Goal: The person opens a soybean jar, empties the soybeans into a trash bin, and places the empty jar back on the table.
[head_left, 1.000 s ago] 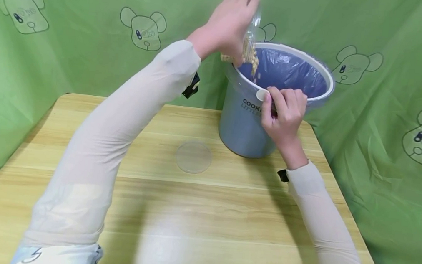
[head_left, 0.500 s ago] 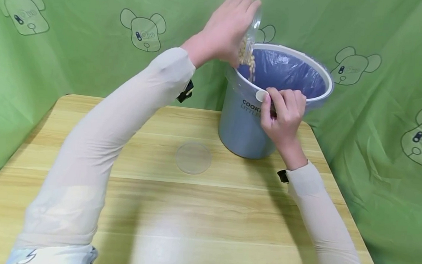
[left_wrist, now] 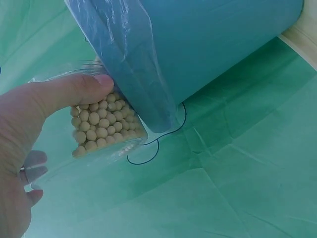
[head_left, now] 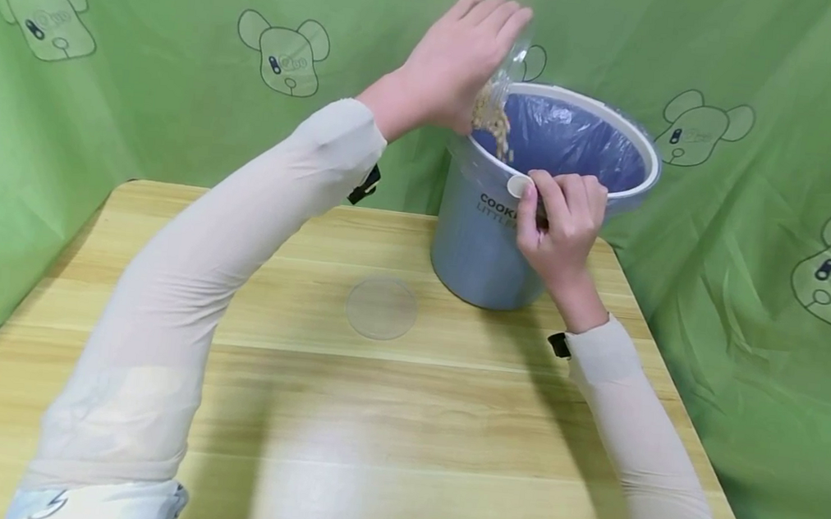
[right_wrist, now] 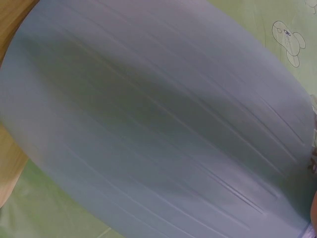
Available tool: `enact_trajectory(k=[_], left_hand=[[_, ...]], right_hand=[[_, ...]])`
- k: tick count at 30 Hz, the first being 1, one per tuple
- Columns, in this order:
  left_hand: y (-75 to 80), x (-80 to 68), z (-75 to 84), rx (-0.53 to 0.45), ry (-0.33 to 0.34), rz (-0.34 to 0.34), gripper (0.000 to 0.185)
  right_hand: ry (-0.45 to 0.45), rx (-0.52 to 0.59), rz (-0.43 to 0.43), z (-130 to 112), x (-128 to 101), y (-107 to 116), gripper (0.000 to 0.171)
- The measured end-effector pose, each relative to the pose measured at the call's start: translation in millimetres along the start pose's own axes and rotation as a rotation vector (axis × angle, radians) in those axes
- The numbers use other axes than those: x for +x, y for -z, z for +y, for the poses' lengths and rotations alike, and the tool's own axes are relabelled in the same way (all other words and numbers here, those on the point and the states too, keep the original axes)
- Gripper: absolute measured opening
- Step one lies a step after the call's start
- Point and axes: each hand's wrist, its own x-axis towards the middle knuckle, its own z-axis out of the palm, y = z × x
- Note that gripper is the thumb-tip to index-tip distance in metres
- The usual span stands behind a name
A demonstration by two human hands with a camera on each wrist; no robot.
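My left hand [head_left: 463, 58] grips a clear plastic container [head_left: 504, 78] of beige beans [head_left: 493, 122], tilted mouth-down over the far left rim of a grey-blue bin [head_left: 483, 249]. The bin has a white rim and a blue plastic liner [head_left: 567, 141]. In the left wrist view my thumb [left_wrist: 74, 89] presses the container's wall over the beans [left_wrist: 101, 129], beside the bin's lined edge [left_wrist: 129, 64]. My right hand [head_left: 560, 223] curls its fingers over the bin's near rim. The right wrist view is filled by the bin's wall [right_wrist: 158, 124].
A round clear lid [head_left: 381, 308] lies flat on the wooden table [head_left: 401, 423], left of the bin. Green cloth with bear prints [head_left: 285, 50] hangs behind and at both sides. The bin stands at the table's far right.
My left hand shifted slightly right and tipped the container further over the bin; the beans sit lower toward its mouth. The right hand stayed on the rim.
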Motion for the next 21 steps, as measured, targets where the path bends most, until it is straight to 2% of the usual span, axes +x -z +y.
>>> enact_trajectory(k=[14,21], left_hand=[[1.2,1.9,6.3,-0.009,-0.021,-0.019,0.122],[0.5,3.8,13.3,0.022,-0.086,0.024,0.117]], right_hand=[[-0.012,0.002,-0.001,0.5,1.5,3.4,0.022],[-0.016,-0.011,0.004,0.3,2.0,5.6,0.022]])
